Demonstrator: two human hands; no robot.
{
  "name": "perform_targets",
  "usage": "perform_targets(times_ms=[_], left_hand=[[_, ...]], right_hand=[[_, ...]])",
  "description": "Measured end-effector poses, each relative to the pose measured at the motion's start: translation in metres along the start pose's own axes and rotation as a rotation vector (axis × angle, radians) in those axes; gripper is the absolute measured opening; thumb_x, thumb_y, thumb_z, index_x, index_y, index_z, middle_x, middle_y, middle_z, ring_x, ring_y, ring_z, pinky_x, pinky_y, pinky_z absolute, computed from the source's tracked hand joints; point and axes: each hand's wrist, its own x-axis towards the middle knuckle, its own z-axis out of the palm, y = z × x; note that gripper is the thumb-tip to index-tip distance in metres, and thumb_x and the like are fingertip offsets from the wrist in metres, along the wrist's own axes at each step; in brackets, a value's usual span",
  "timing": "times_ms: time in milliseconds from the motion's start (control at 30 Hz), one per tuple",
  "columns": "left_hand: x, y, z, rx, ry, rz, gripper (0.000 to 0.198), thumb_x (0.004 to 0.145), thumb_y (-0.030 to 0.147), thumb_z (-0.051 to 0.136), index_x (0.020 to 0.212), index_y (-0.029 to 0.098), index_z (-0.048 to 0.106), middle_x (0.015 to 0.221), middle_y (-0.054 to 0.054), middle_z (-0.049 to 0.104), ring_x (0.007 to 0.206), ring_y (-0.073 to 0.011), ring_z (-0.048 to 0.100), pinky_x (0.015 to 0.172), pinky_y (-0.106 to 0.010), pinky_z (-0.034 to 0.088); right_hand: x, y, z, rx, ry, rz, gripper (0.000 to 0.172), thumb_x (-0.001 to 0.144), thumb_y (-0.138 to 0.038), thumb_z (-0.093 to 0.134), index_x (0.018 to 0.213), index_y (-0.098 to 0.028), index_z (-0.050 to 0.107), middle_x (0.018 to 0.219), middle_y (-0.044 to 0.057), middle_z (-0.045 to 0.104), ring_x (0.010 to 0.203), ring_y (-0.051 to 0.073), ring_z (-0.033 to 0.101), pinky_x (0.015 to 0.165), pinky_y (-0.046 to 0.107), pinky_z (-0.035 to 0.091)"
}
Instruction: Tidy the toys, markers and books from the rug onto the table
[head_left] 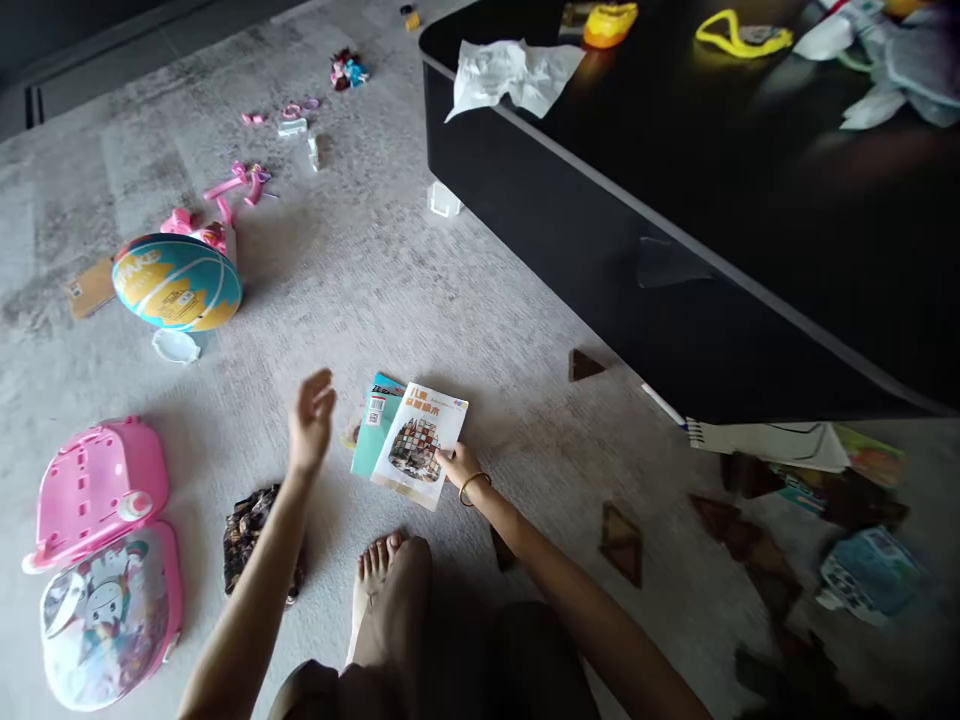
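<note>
My right hand [460, 466] grips a white booklet [420, 440] by its right edge, thumb on the cover, which has a picture of coloured building tiles. Partly behind that booklet is a teal booklet [369, 440] with a barcode sticker; whether my fingers hold it too is hidden. My left hand [311, 425] is raised to the left of the booklets, its fingers loosely bent and apart with nothing in them. A dark patterned bundle [251, 525] lies on the floor, partly covered by my left forearm.
A pink toy case [105, 480] lies opened at left, near a colourful ball [178, 283] and scattered pink toys [236, 180]. The black low table [637, 190] fills the upper right. Dark triangular tiles [622, 543] and a spiral notebook [765, 443] lie at right.
</note>
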Motion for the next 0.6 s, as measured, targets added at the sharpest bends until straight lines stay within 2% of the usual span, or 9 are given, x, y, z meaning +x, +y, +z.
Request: perform_targets(times_ms=[33,100,200,233,300,367,400,500,600], left_hand=[[0.025,-0.002,-0.004,-0.016,0.052,0.011,0.036,0.091,0.032,0.039,0.105,0.01,0.064,0.103,-0.013,0.07,0.106,-0.0155,0.064,0.09,-0.028,0.051],[0.052,-0.016,0.002,-0.008,0.124,0.048,0.035,0.086,0.028,0.051,0.116,0.01,0.059,0.115,-0.016,0.067,0.114,-0.0211,0.061,0.097,-0.038,0.048],[0.053,-0.047,0.027,0.068,0.144,0.074,0.055,0.071,0.032,0.07,0.12,0.012,0.053,0.115,-0.02,0.065,0.114,-0.0325,0.059,0.098,-0.05,0.045],[0.05,-0.055,0.034,0.08,0.104,0.043,0.061,0.068,0.037,0.073,0.12,0.013,0.053,0.111,-0.019,0.065,0.11,-0.034,0.06,0.094,-0.051,0.047],[0.046,-0.065,0.041,0.003,-0.048,-0.027,0.063,0.065,0.047,0.073,0.115,0.014,0.054,0.101,-0.015,0.067,0.098,-0.0326,0.064,0.084,-0.047,0.051],[0.045,-0.062,0.04,-0.157,-0.183,-0.034,0.057,0.066,0.055,0.069,0.105,0.015,0.056,0.09,-0.009,0.067,0.088,-0.028,0.065,0.077,-0.04,0.052],[0.043,-0.057,0.038,-0.232,-0.212,-0.009,0.055,0.069,0.057,0.066,0.102,0.015,0.056,0.088,-0.008,0.067,0.087,-0.026,0.064,0.076,-0.037,0.052],[0.031,-0.034,0.032,-0.392,-0.214,0.072,0.05,0.078,0.058,0.059,0.104,0.016,0.055,0.092,-0.007,0.065,0.088,-0.0223,0.063,0.078,-0.033,0.052],[0.011,-0.011,0.032,-0.532,-0.176,0.155,0.048,0.086,0.057,0.053,0.113,0.017,0.053,0.1,-0.008,0.065,0.095,-0.0228,0.063,0.084,-0.034,0.051]], right_hand=[[0.002,0.001,0.003,-0.026,0.008,0.019,0.014,0.065,-0.022,0.069,0.056,-0.019,0.059,0.05,0.002,0.06,0.048,0.016,0.056,0.047,0.028,0.044],[0.001,0.001,0.009,-0.092,0.029,0.058,0.018,0.067,-0.018,0.068,0.054,-0.02,0.056,0.049,0.002,0.059,0.048,0.016,0.055,0.048,0.028,0.043],[-0.002,0.0,0.015,-0.167,0.066,0.087,0.018,0.066,-0.012,0.068,0.056,-0.02,0.056,0.053,0.001,0.062,0.056,0.017,0.059,0.054,0.027,0.045],[-0.003,0.0,0.015,-0.181,0.073,0.089,0.016,0.066,-0.01,0.068,0.059,-0.02,0.057,0.057,0.001,0.064,0.059,0.017,0.061,0.056,0.027,0.046],[-0.006,0.0,0.016,-0.196,0.076,0.089,0.015,0.065,-0.008,0.067,0.066,-0.02,0.058,0.065,0.001,0.067,0.065,0.018,0.062,0.06,0.027,0.047],[-0.01,0.001,0.014,-0.196,0.065,0.079,0.018,0.065,-0.008,0.067,0.075,-0.02,0.059,0.072,0.0,0.069,0.069,0.018,0.063,0.063,0.027,0.048],[-0.013,0.001,0.012,-0.192,0.058,0.074,0.022,0.065,-0.008,0.067,0.08,-0.02,0.058,0.076,0.0,0.069,0.072,0.018,0.063,0.065,0.027,0.048],[-0.019,-0.002,0.003,-0.179,0.07,0.032,0.03,0.068,-0.017,0.069,0.093,-0.021,0.053,0.087,0.0,0.068,0.075,0.016,0.061,0.069,0.027,0.048],[-0.024,-0.015,-0.01,-0.132,0.088,-0.081,0.033,0.073,-0.031,0.068,0.099,-0.022,0.048,0.088,-0.001,0.066,0.064,0.012,0.055,0.063,0.025,0.046]])
